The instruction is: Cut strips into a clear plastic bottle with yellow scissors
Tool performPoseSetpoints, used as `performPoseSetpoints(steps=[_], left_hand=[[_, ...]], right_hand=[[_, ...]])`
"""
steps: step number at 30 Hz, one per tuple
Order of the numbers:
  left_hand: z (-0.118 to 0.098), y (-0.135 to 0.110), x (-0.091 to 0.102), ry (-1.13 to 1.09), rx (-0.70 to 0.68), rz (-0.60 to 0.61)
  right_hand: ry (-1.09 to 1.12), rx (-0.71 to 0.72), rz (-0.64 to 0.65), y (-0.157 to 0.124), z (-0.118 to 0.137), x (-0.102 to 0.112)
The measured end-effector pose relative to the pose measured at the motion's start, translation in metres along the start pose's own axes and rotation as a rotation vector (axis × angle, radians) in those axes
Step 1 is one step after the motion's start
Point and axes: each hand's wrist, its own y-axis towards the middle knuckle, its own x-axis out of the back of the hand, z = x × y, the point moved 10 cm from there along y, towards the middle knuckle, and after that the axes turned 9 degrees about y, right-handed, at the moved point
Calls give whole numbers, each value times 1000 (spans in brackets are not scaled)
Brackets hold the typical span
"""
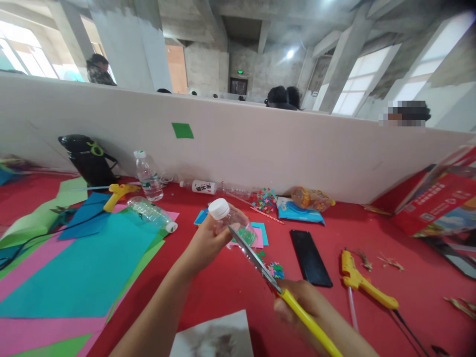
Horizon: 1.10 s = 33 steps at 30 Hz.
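Note:
My left hand [210, 240] is wrapped round a clear plastic bottle [238, 223] with a white cap, held tilted above the table. In my right hand [301, 302] is a pair of scissors [256, 260] with yellow handles. The blades point up and left and lie against the bottle's near side; whether they cut into it I cannot tell. Under the bottle are pink and blue paper squares [263, 233]. Small coloured star-shaped pieces [275, 270] lie just beyond the scissors. The far side of the bottle and some left fingers are hidden.
Coloured sheets [74, 277], a yellow glue gun [117, 193] and plastic bottles [148, 181] are on the left. To the right lie a black phone [310, 258] and another glue gun [362, 282]. A white partition [238, 148] stands behind, with people beyond it.

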Motion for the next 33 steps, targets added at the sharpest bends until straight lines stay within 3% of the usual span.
performPoseSetpoints(steps=[9,21,26,33], left_hand=[[-1,1,-3,55,5,19],[14,0,1,37,48,4],[16,-1,3,62,70,0],[11,2,4,20,89,-55]], right_hand=[[32,-53,22,-7,10,2],[41,-121,-49,-3,-9,4],[-49,-71,-55,-1,-3,5],[32,-66,9,-4,-2,7]])
